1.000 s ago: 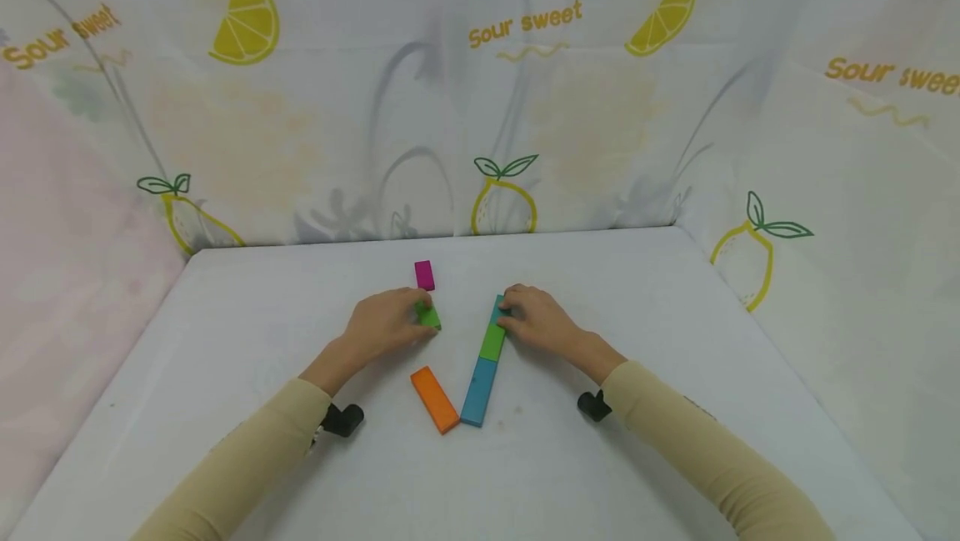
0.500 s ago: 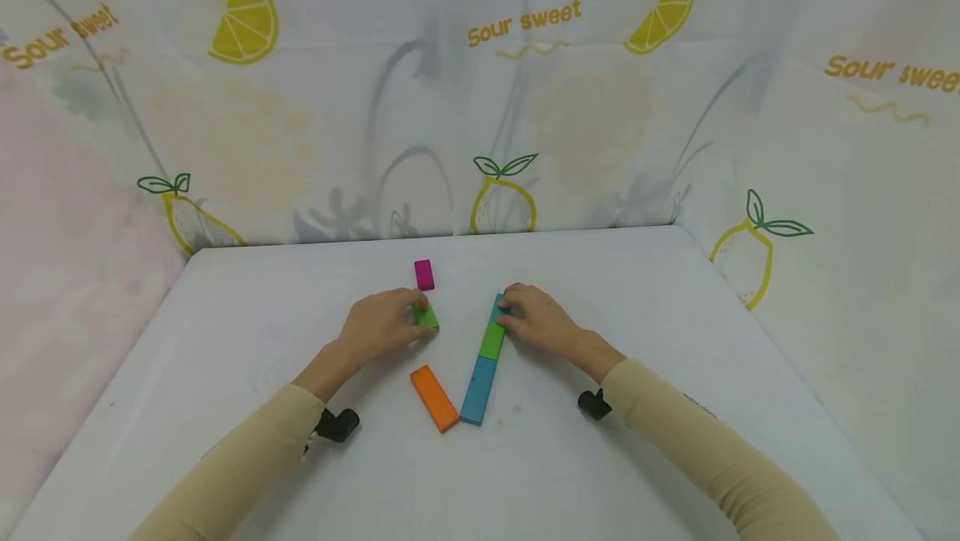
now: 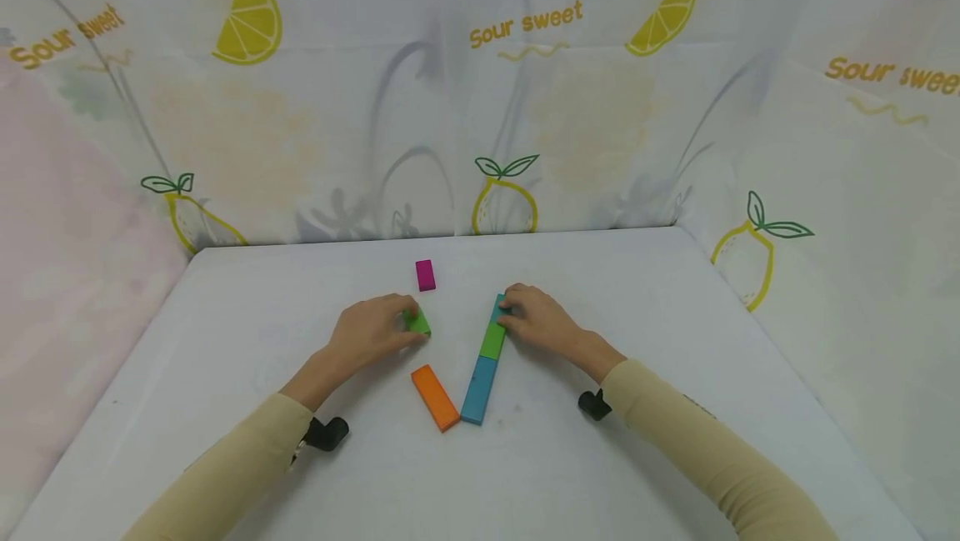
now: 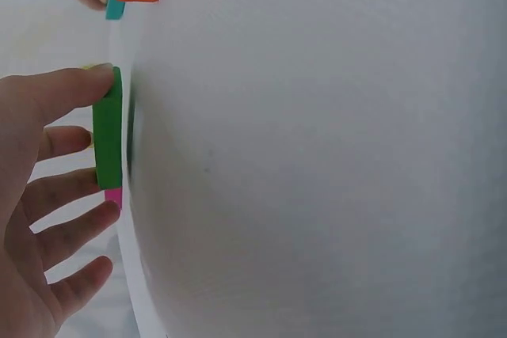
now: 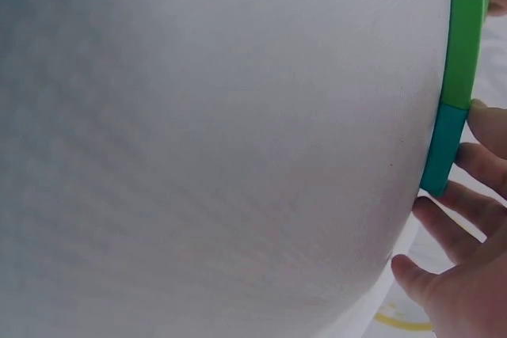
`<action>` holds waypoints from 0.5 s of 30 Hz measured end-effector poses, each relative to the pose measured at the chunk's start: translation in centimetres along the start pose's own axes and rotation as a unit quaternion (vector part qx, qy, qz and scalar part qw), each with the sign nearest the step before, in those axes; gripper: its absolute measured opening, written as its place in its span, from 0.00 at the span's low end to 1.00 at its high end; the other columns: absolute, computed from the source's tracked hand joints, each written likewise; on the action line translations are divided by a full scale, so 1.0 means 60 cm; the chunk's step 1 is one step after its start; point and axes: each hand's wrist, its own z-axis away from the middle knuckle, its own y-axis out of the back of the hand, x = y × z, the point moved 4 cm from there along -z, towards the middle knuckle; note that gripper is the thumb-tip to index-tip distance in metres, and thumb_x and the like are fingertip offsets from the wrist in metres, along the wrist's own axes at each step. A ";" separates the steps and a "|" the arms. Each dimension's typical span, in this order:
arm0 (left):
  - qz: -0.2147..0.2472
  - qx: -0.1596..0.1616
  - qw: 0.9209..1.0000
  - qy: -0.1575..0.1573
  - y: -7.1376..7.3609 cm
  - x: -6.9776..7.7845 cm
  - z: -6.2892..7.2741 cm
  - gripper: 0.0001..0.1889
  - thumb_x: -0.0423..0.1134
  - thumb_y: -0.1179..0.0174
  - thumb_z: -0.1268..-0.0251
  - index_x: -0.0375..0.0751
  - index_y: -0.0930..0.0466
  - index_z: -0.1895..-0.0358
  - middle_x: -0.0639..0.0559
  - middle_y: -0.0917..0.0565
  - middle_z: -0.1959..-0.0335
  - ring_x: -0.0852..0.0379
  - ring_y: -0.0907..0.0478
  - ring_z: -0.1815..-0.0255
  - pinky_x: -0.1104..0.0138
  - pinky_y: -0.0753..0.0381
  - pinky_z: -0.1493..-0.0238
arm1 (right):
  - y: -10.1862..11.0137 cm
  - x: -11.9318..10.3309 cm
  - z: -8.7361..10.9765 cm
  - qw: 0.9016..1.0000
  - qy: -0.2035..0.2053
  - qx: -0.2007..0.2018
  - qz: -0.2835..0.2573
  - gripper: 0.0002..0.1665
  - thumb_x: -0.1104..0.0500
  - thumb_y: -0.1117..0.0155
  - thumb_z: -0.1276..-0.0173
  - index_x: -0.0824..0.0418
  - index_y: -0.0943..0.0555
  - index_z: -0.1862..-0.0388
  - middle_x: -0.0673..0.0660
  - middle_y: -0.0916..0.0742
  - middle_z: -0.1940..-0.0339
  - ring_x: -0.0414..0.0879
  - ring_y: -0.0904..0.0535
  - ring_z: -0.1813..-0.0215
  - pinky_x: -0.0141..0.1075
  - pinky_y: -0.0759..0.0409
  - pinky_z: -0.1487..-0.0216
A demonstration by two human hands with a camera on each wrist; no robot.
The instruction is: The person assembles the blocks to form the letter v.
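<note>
My left hand pinches a green block by its two ends, thumb on the near end. In the left wrist view a narrow gap and a shadow lie beside this block, so it seems just off the table. My right hand has thumb and fingers at a short teal block, the far end of a slanting row. A second green block follows it, then a longer blue block nearest me. An orange block slants to the row's near end, forming a V.
Beyond my left hand a small magenta block lies alone on the white table. A cloth backdrop with lemon prints stands along the table's far edge and both sides.
My left hand has shifted left and slightly toward me with the green block, opening a gap from the magenta block. The right hand and the row have stayed still.
</note>
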 end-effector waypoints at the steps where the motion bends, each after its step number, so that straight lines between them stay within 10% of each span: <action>1: 0.000 0.001 1.000 0.000 0.001 0.000 0.001 0.19 0.56 0.31 0.43 0.53 0.18 0.52 0.54 0.14 0.51 0.52 0.18 0.51 0.57 0.17 0.53 | 0.000 0.000 0.000 1.000 0.000 0.000 0.000 0.14 0.59 0.31 0.33 0.65 0.15 0.52 0.59 0.14 0.47 0.51 0.18 0.42 0.43 0.22 0.37; 15: -0.002 0.010 1.000 -0.006 0.006 0.005 0.017 0.18 0.57 0.30 0.45 0.55 0.17 0.55 0.57 0.14 0.55 0.55 0.18 0.55 0.60 0.18 0.58 | 0.001 0.001 0.000 1.000 -0.001 -0.002 0.001 0.16 0.58 0.31 0.33 0.65 0.16 0.51 0.58 0.14 0.47 0.51 0.18 0.42 0.44 0.22 0.37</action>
